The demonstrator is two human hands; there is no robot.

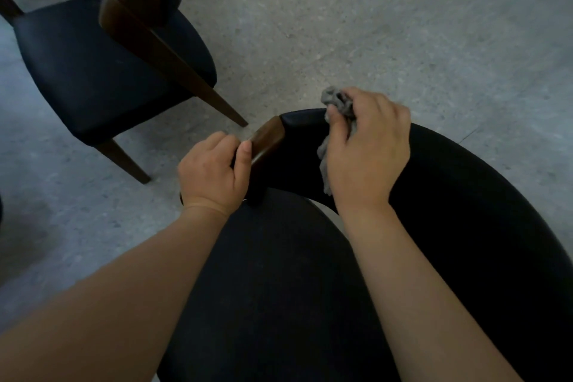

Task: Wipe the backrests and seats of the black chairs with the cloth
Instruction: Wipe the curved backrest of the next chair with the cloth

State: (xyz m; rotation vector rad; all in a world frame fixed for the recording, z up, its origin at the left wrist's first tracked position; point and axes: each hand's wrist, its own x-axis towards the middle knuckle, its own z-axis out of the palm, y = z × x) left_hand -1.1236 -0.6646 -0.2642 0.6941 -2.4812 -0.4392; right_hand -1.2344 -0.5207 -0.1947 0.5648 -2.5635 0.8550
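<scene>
Grey speckled floor (341, 25). Near chair (279, 288): left hand (214, 174) fingers curled round wooden end (266, 139) of backrest (465, 195); right hand (369, 152) fingers clenching wadded cloth (338, 99) on backrest, left end. Risk: bunched cloth = narrow contact, poss. missed strips.

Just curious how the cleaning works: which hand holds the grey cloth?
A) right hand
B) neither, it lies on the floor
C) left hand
A: the right hand grips the grey cloth on the backrest, while the left hand holds its wooden end.
</scene>
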